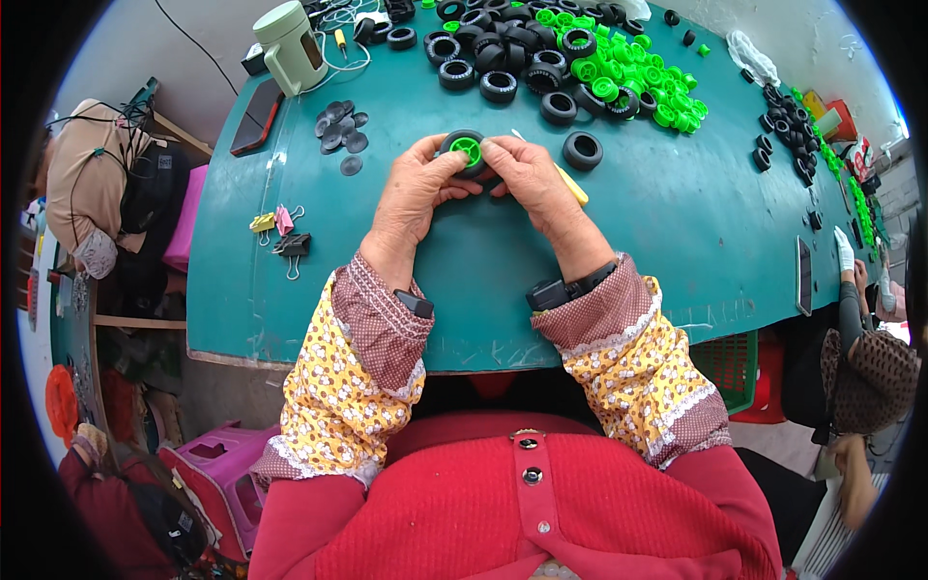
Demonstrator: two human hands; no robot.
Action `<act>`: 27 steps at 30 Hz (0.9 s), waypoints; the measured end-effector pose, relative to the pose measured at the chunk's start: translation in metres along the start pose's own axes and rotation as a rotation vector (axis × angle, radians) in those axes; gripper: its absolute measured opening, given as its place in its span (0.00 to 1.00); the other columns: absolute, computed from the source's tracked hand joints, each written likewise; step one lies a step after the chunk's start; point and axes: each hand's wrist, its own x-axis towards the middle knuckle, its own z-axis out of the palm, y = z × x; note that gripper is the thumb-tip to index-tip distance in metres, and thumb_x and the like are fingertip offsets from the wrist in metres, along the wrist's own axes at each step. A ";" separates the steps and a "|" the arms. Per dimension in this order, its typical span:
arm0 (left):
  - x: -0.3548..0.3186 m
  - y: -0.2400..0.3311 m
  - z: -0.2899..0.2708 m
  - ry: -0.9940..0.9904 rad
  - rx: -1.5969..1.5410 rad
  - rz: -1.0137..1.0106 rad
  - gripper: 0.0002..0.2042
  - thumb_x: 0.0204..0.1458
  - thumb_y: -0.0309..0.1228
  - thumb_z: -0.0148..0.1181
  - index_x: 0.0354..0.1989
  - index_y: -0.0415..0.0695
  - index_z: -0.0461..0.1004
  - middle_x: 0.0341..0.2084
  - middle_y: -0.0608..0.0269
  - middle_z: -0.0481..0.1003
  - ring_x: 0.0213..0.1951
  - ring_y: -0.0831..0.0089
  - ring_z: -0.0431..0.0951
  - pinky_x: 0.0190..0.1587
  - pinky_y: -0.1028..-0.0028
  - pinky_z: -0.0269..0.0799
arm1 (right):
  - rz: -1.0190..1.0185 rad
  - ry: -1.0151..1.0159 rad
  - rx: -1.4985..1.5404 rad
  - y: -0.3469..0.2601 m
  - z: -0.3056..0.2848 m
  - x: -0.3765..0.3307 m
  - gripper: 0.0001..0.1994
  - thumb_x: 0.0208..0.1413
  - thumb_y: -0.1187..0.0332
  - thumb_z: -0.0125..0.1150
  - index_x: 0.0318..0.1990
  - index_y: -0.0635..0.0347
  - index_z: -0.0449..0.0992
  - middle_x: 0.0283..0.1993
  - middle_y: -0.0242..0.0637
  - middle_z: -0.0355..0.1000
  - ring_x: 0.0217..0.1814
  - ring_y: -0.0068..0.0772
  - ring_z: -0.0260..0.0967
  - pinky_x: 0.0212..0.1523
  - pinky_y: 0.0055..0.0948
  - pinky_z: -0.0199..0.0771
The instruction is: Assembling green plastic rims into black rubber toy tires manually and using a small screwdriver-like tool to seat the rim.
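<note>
Both my hands hold one small toy wheel above the near middle of the table. It is a black rubber tyre (462,137) with a bright green spoked hub (468,150) in its centre. My left hand (422,184) grips its left side, the thumb pressed on the hub. On the opposite side, my right hand (530,174) pinches the tyre between thumb and fingers. A yellow handle (572,187) shows beside my right hand; whether it is gripped or lies on the table I cannot tell. Just right of that hand lies a loose tyre (583,151).
Black tyres (498,87) and green hubs (619,68) are heaped at the back of the green table (677,232). Black discs (355,142), binder clips (293,246), a phone (257,117) and a lidded mug (289,48) sit left. A co-worker's gloved hand (845,251) appears far right.
</note>
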 end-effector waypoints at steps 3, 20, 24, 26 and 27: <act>-0.002 -0.002 0.001 -0.070 -0.046 -0.008 0.17 0.46 0.28 0.55 0.45 0.36 0.65 0.29 0.59 0.72 0.25 0.73 0.75 0.28 0.82 0.72 | -0.047 -0.043 -0.072 0.006 0.000 0.001 0.16 0.55 0.60 0.47 0.45 0.61 0.69 0.35 0.28 0.68 0.32 0.15 0.63 0.31 0.15 0.64; 0.004 -0.008 0.011 -0.074 0.232 0.146 0.16 0.48 0.27 0.54 0.45 0.38 0.62 0.33 0.61 0.68 0.32 0.76 0.73 0.34 0.80 0.73 | 0.032 0.040 0.276 0.005 0.013 0.000 0.14 0.57 0.60 0.42 0.35 0.62 0.69 0.27 0.29 0.66 0.25 0.16 0.65 0.27 0.15 0.69; 0.000 -0.007 0.015 -0.058 0.198 0.165 0.16 0.48 0.27 0.54 0.45 0.39 0.63 0.33 0.62 0.68 0.33 0.77 0.72 0.35 0.80 0.73 | -0.084 0.137 0.194 0.009 0.018 0.001 0.14 0.57 0.61 0.43 0.33 0.64 0.69 0.27 0.30 0.66 0.25 0.17 0.64 0.25 0.17 0.69; -0.001 -0.007 0.019 -0.052 0.203 0.186 0.15 0.47 0.26 0.54 0.45 0.39 0.63 0.34 0.62 0.68 0.33 0.78 0.71 0.35 0.80 0.73 | -0.100 0.181 0.228 0.007 0.020 -0.001 0.15 0.57 0.61 0.43 0.32 0.66 0.70 0.26 0.32 0.66 0.24 0.18 0.63 0.24 0.17 0.70; -0.001 -0.007 0.022 -0.056 0.205 0.183 0.15 0.47 0.26 0.54 0.44 0.39 0.63 0.34 0.62 0.67 0.34 0.78 0.71 0.35 0.80 0.73 | -0.100 0.206 0.246 0.007 0.018 0.000 0.15 0.57 0.61 0.43 0.32 0.67 0.70 0.27 0.32 0.66 0.25 0.18 0.63 0.24 0.18 0.70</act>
